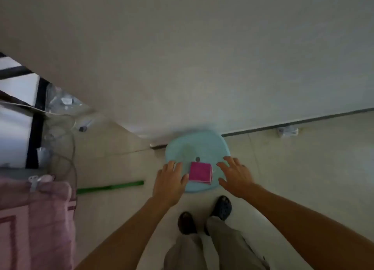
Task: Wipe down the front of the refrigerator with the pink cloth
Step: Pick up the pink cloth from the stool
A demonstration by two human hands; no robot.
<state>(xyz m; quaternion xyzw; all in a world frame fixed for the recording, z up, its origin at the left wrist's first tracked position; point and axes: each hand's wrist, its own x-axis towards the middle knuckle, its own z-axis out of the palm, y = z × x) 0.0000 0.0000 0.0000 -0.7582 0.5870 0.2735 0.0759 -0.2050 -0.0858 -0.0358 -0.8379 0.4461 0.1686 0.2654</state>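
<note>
The pink cloth point(200, 172) lies folded into a square on the seat of a light blue plastic stool point(197, 146). My left hand point(170, 181) hovers just left of the cloth with fingers spread and relaxed, its thumb near the cloth's edge. On the cloth's right side, my right hand point(234, 176) is open with spread fingers. Neither hand holds anything. The white refrigerator front point(182, 57) fills the upper part of the view, right behind the stool.
The stool stands on a pale tiled floor point(303, 168). A green stick point(110, 187) lies on the floor to the left. Cables and clear plastic bags point(62, 112) clutter the far left, above a pink fabric-covered object point(34, 219). My feet point(204, 215) stand before the stool.
</note>
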